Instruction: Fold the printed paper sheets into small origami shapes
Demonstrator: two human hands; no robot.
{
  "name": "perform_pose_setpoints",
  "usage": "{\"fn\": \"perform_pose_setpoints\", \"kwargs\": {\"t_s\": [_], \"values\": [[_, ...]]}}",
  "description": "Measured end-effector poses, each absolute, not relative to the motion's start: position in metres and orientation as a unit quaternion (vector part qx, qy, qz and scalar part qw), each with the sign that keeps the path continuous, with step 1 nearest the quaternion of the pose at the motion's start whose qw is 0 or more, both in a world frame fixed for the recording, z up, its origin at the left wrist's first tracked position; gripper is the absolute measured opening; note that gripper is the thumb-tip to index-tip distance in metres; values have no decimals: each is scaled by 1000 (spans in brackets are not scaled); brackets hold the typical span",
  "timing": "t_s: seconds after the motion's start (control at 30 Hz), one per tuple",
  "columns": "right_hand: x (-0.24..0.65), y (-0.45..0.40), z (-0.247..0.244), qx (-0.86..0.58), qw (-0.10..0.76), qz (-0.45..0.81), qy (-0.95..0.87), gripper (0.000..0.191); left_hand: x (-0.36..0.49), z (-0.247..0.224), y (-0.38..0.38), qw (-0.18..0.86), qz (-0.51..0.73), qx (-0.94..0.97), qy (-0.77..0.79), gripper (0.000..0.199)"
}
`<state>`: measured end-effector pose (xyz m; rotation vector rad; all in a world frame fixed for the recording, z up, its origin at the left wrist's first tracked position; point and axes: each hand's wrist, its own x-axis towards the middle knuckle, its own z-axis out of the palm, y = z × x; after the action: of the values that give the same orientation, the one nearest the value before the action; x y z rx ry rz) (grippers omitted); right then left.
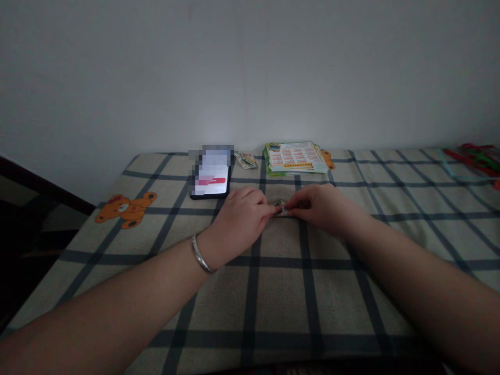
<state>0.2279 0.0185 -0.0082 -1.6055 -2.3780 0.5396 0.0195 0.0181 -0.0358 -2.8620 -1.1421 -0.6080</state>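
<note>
Between my two hands a small folded piece of printed paper (281, 208) lies low over the checked cloth, mostly covered by fingers. My left hand (246, 216), with a silver bangle on its wrist, is closed and presses the paper's left side with thumb and fingertips. From the right, my right hand (318, 205) pinches the other side between thumb and index finger. Just beyond my left hand is a phone (211, 174) with its screen lit. A small folded paper piece (247, 160) sits right of the phone.
A stack of printed sheets (295, 157) rests near the wall. The checked tablecloth (281, 297) carries an orange bear figure (125, 210) at left. Red and green items (478, 159) are at the far right. A dark rail (42, 185) runs beside the table's left edge.
</note>
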Motion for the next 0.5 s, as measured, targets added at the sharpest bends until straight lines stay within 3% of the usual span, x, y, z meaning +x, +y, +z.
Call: {"fn": "perform_pose_setpoints", "kwargs": {"t_s": [0.2, 0.5], "values": [[224, 11, -4, -526, 86, 111, -839, 18, 13, -40, 25, -4, -219, -911, -348, 21], [216, -3, -4, -520, 48, 6, -852, 23, 11, -33, 20, 91, -191, -939, -272, 16]]}}
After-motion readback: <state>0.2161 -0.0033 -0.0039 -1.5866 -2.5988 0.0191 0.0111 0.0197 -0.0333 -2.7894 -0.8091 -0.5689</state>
